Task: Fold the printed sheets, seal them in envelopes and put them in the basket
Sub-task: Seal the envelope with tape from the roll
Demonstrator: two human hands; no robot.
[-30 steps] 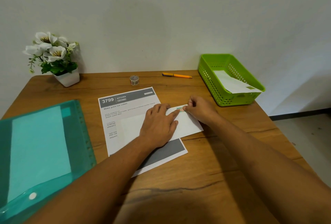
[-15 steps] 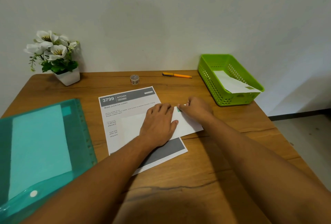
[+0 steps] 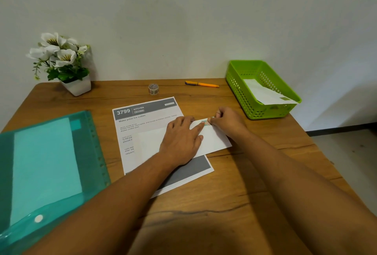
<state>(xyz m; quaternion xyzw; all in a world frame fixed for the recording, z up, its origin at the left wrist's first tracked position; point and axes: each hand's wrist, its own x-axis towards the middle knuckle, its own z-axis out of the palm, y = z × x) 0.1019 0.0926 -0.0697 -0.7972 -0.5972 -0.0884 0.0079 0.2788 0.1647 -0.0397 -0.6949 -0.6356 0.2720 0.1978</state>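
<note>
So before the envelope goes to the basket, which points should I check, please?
1. Left hand pressing the envelope flat: ok.
2. Tape piece at the envelope's top edge, under the right hand fingertips: ok.
3. Flap fully sealed: cannot tell, hands cover it.
4. Green basket has room beside the envelope already inside: ok.
5. Printed sheet underneath not taped to the envelope: cannot tell.
</note>
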